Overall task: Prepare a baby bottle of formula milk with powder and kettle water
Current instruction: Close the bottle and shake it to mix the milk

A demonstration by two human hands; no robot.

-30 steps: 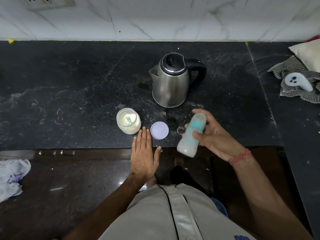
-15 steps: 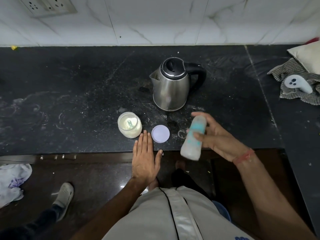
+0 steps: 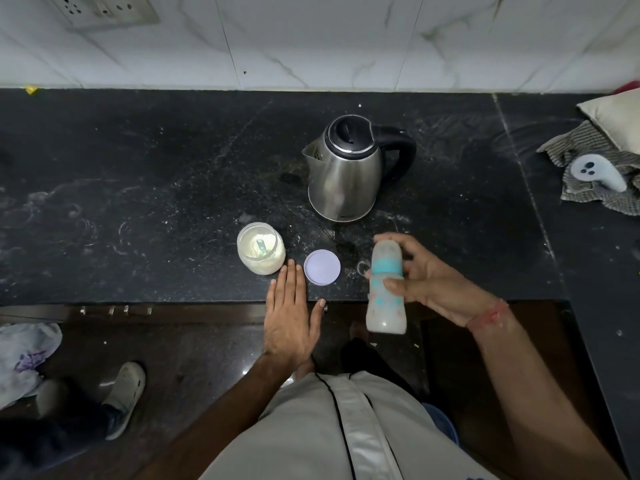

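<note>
My right hand (image 3: 436,282) grips a capped baby bottle (image 3: 386,289) with a teal ring and milky contents, held nearly upright over the counter's front edge. My left hand (image 3: 291,317) lies flat, fingers together, on the edge of the black counter (image 3: 138,202). Just beyond its fingertips stands an open jar of formula powder (image 3: 261,252) with a scoop inside. The jar's pale round lid (image 3: 322,267) lies flat to the right of it. Behind them stands a steel kettle (image 3: 346,171) with a black handle pointing right.
A checked cloth (image 3: 595,168) with a white controller (image 3: 597,173) and a cushion (image 3: 616,116) lies at the counter's right end. A wall socket (image 3: 104,8) is at top left. Another person's shoe (image 3: 126,396) stands on the floor at lower left, near a crumpled cloth (image 3: 24,355).
The bottle has swung from a tilt to nearly upright in my right hand. Another person's foot has stepped in at lower left. My left hand has stayed put.
</note>
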